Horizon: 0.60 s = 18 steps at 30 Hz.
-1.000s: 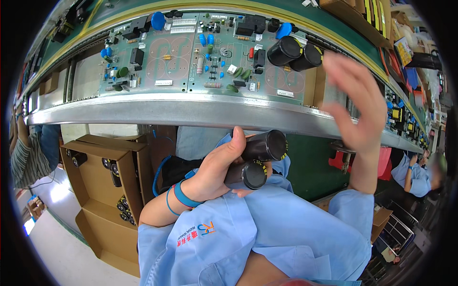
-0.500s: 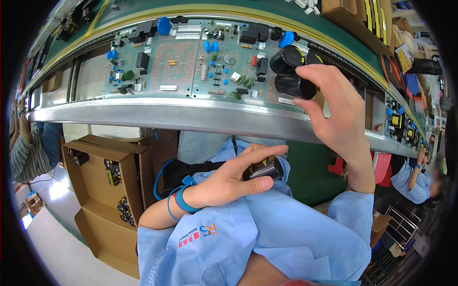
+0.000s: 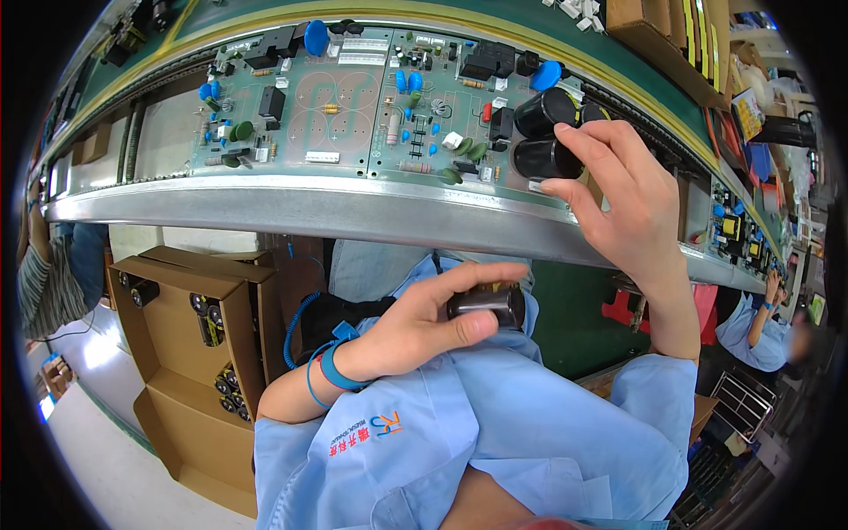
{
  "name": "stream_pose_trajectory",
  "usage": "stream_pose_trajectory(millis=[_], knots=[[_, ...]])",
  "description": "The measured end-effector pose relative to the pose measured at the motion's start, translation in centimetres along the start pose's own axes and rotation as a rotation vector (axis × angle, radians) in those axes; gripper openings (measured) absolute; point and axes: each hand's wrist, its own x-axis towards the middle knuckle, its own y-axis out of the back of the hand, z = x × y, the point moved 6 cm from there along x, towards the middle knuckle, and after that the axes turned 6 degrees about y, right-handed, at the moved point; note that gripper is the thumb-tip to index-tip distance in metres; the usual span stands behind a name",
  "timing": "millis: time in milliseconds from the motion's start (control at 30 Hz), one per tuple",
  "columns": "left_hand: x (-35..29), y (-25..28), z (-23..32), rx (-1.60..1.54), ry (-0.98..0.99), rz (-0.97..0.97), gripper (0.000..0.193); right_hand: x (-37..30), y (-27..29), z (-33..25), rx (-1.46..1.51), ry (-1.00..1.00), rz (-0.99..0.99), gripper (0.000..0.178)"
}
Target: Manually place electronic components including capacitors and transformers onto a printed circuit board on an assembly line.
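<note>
Head view looks down on a curved metal conveyor rail (image 3: 291, 208) that runs across the upper half, carrying a green circuit board (image 3: 353, 97) studded with blue disc parts, small black blocks and printed circles. Below the rail, at lower left, an open cardboard box (image 3: 190, 344) stands on the floor with black cylinders lying in its compartments. The person's light blue sleeves fill the bottom of the picture.

At the board's right end, the right hand (image 3: 627, 208) reaches up over the rail; its thumb and fingers are closed around a black capacitor on the board (image 3: 541, 157), which stands just beside two more black capacitors (image 3: 552, 110) already seated behind it.

Lower down, in front of the chest, the left hand (image 3: 415, 322) holds a second black capacitor (image 3: 488, 305) lying on its side, pinched between the thumb below and the forefinger stretched over the top. A blue wrist strap (image 3: 336, 367) circles that wrist, with a coiled blue cord (image 3: 294, 322) running off it.

At far right another person in light blue (image 3: 755, 322) works along the same line.
</note>
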Motion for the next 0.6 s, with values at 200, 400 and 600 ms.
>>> stream_pose_trajectory(millis=[200,400,600], knots=[[0.2,-0.2,0.4,-0.284,0.103,-0.023,0.078,-0.2,0.8,-1.5,-0.148,0.072,-0.014,0.051],[1.5,-1.2,0.0,-0.235,0.033,-0.045,0.063,-4.1,-1.0,-5.4,0.649,-0.069,-0.089,0.064],[-1.7,2.4,5.3,0.494,-0.364,0.31,0.072,-4.5,2.2,1.0,0.659,-0.312,0.146,0.043]])
